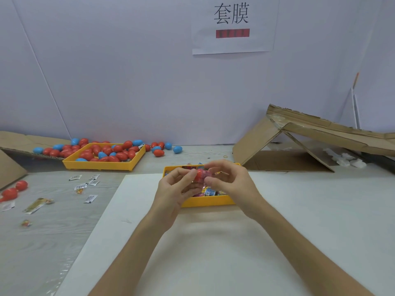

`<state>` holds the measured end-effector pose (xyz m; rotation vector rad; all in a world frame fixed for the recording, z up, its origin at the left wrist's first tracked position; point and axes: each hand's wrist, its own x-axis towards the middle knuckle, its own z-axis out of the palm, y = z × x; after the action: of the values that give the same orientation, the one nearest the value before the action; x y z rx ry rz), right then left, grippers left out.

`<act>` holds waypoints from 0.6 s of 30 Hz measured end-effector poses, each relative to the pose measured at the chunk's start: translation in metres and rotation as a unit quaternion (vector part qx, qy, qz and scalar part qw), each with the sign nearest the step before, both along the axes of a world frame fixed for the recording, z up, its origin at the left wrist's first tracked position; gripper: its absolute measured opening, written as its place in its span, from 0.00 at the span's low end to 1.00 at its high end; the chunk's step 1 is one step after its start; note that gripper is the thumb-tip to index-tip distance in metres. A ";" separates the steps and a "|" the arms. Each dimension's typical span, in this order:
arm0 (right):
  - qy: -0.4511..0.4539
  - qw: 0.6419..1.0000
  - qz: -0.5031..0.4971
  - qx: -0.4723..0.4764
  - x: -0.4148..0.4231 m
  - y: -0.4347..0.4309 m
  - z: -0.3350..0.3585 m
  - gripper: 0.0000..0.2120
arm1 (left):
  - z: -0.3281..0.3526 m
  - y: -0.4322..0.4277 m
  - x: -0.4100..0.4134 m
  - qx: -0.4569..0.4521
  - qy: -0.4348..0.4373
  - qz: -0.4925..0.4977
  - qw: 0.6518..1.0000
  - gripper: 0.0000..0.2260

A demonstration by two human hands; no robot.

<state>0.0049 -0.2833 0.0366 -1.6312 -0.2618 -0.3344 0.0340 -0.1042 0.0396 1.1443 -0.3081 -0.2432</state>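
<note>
I am pinching a red egg (199, 174) between both hands. The left hand (174, 190) is curling its fingers round the egg's left end, and the right hand (229, 182) is gripping the other end, where a pinkish film (207, 173) seems to be covering it. The egg is hovering just over the near tray (205, 203), a yellow one holding a jumble of colourful printed wrappers. My hands are hiding much of what is in it.

The far tray (100, 166), also yellow, is sitting back left, heaped with red and blue eggs. Loose eggs (159, 152) are lying around it, close to the wall. Small packets (85, 185) are lying scattered on the table to the left.

The near tray is resting at the far edge of a white sheet (213, 253), which is giving me open room between and beside my forearms. Folded cardboard (277, 142) is crowding the right rear, just beside the tray's far corner.
</note>
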 end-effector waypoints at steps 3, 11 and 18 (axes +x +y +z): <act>0.104 0.981 0.077 0.144 0.001 -0.005 0.004 0.14 | 0.004 0.002 0.002 -0.020 -0.004 0.034 0.999 0.11; 0.219 0.951 0.021 0.217 0.036 -0.028 0.046 0.10 | -0.001 0.010 0.010 0.000 -0.084 0.151 0.985 0.13; 0.047 0.799 -0.081 0.595 0.072 -0.088 0.119 0.17 | -0.006 0.006 0.009 0.030 -0.094 0.138 0.985 0.12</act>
<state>0.0773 -0.3709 0.1555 -0.4011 0.1730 -0.4212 0.0429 -0.0986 0.0340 1.2576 -0.3067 0.1013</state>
